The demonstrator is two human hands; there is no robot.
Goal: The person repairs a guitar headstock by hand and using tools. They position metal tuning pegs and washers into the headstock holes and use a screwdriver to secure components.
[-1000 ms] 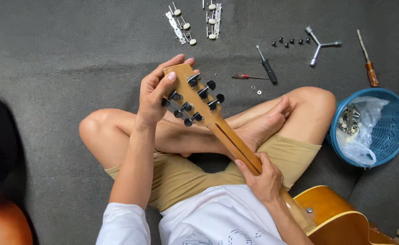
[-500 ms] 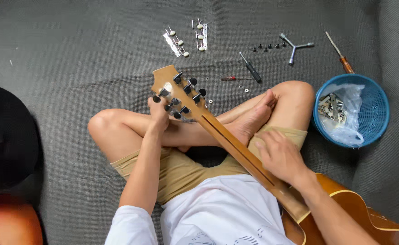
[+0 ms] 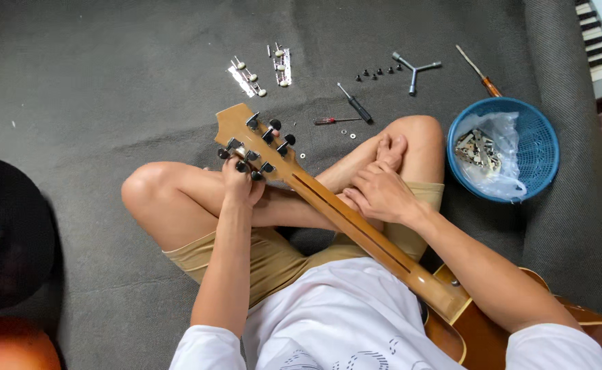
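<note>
guitar neck runs from lap toward 11 o'clock, back side up | right hand rests on neck, fingers loosely curled | left hand grips headstock at its black tuning pegs | floor: small screwdriver at 12 o'clock, blue basket at 2 o'clock, loose tuner strips beyond headstock

Left hand raised far, fingers curled shut; right hand laid flat nearer, fingers spread; legs crossed.
</note>
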